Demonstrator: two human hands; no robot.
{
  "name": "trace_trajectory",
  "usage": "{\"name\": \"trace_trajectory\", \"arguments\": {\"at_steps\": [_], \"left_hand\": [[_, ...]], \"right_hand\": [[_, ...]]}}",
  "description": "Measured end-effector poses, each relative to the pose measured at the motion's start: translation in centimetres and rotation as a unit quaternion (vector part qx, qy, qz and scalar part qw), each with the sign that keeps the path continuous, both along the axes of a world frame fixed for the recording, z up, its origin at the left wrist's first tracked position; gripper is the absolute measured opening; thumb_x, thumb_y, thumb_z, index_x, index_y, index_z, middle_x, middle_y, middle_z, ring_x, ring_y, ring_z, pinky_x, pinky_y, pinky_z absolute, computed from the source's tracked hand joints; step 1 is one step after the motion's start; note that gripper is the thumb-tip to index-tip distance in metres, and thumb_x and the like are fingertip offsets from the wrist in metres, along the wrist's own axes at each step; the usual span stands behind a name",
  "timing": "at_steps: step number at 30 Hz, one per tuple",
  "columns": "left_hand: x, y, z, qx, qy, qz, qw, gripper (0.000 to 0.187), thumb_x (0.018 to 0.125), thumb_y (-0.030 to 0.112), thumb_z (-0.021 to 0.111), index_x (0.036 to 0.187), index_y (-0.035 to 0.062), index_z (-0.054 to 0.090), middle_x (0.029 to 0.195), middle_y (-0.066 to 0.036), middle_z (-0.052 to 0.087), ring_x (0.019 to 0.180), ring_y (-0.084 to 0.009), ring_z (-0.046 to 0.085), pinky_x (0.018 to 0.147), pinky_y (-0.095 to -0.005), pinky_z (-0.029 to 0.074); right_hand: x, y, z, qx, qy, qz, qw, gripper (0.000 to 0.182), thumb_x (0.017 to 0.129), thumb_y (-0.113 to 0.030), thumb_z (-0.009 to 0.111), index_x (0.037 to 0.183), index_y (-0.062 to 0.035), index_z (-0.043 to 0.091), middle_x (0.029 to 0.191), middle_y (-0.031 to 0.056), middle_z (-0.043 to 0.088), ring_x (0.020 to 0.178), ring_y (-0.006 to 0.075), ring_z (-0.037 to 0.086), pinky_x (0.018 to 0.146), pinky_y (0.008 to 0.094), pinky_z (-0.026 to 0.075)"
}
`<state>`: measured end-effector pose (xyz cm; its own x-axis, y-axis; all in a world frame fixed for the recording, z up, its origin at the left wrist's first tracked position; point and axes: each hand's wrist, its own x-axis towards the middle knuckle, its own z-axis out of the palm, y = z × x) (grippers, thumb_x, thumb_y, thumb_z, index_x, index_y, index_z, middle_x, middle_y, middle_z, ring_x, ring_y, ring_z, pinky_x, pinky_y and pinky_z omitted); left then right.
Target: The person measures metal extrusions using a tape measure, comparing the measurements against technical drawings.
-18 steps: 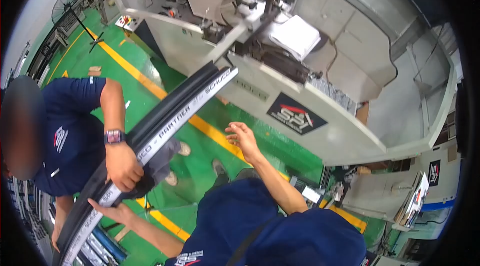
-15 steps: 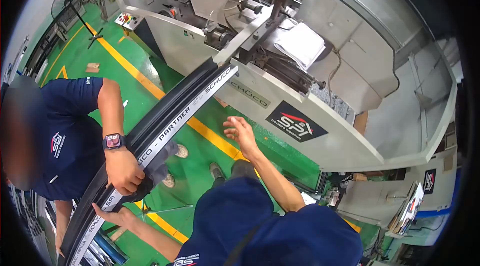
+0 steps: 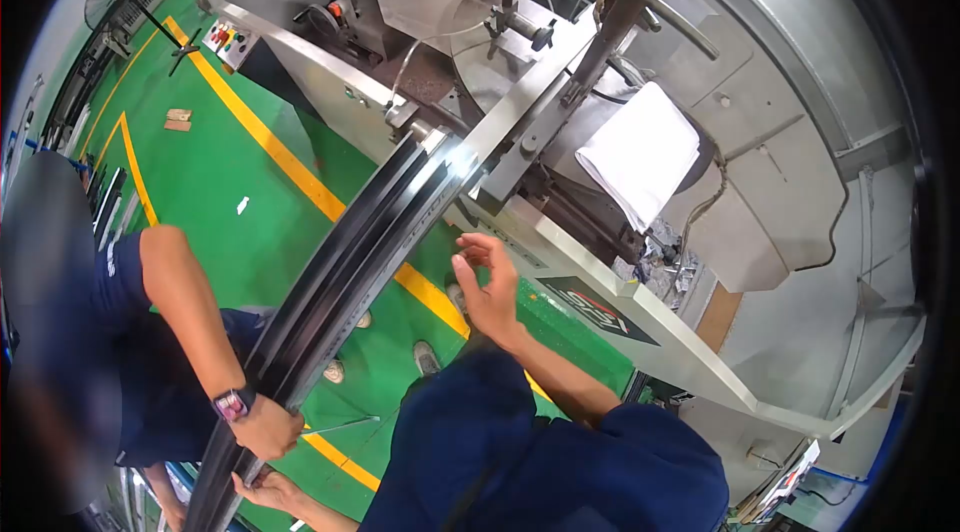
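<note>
The fingers [image 3: 484, 243] of your right hand [image 3: 490, 297] are loosely curled and lie close together, with the thumb held apart from them; they pinch nothing. That hand is raised near the upper stretch of the long black profile [image 3: 345, 277], but not on it. Your left hand [image 3: 268, 494] is on the profile's lower stretch, thumb at its edge; its other fingers are partly hidden, so whether they press together or spread cannot be told.

The profile slants up from the lower left, and its upper end lies at the near side of the machine [image 3: 700, 362], by the flat metal bar [image 3: 528, 97]. Whether those two touch is unclear. A co-worker's hand [image 3: 268, 429], below a wristwatch [image 3: 232, 404], rests on the profile just above your left hand. A folded white sheet [image 3: 640, 157] lies inside the machine, right of the bar.
</note>
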<state>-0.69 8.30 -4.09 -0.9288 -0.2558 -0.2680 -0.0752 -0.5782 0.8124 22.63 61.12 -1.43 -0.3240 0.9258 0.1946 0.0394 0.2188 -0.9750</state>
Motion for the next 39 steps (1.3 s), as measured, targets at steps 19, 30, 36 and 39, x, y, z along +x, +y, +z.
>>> {"name": "trace_trajectory", "arguments": {"at_steps": [19, 30, 36, 39], "left_hand": [[3.6, 6.8, 0.0, -0.065, -0.051, 0.000, 0.997, 0.052, 0.090, 0.035, 0.074, 0.116, -0.0082, 0.062, 0.120, -0.017, 0.067, 0.113, -0.0257, 0.063, 0.103, -0.0382, 0.047], [1.7, 3.9, -2.0, -0.035, -0.070, -0.012, 0.997, 0.056, 0.088, 0.032, 0.078, 0.114, -0.0139, 0.060, 0.114, -0.024, 0.068, 0.105, -0.0287, 0.066, 0.093, -0.0384, 0.052], [2.0, 6.0, -0.9, -0.050, -0.054, -0.035, 0.997, 0.051, 0.091, 0.035, 0.073, 0.115, -0.0092, 0.062, 0.117, -0.017, 0.069, 0.109, -0.0240, 0.066, 0.099, -0.0368, 0.050], [1.8, 5.1, -1.9, -0.042, -0.059, -0.036, 0.997, 0.049, 0.092, 0.035, 0.073, 0.115, -0.0073, 0.063, 0.117, -0.017, 0.069, 0.110, -0.0243, 0.066, 0.099, -0.0378, 0.050]], "right_hand": [[1.8, 22.4, 6.0, 0.421, -0.375, 0.226, 0.795, 0.093, 0.067, -0.070, 0.078, 0.141, -0.0179, 0.055, 0.161, 0.0151, 0.032, 0.148, 0.0421, 0.028, 0.117, 0.0627, 0.027], [1.9, 22.6, 4.6, 0.480, -0.287, 0.182, 0.809, 0.059, 0.073, -0.053, 0.079, 0.115, -0.0134, 0.069, 0.146, 0.0059, 0.054, 0.139, 0.0338, 0.044, 0.109, 0.0515, 0.041], [1.6, 22.4, 3.8, 0.490, -0.249, 0.157, 0.820, 0.051, 0.068, -0.043, 0.085, 0.106, -0.0110, 0.072, 0.139, 0.0036, 0.059, 0.132, 0.0309, 0.050, 0.102, 0.0464, 0.046], [1.6, 22.2, 2.5, 0.495, -0.242, 0.143, 0.822, 0.049, 0.066, -0.041, 0.086, 0.102, -0.0106, 0.072, 0.138, 0.0036, 0.060, 0.130, 0.0301, 0.052, 0.100, 0.0454, 0.047]]}}
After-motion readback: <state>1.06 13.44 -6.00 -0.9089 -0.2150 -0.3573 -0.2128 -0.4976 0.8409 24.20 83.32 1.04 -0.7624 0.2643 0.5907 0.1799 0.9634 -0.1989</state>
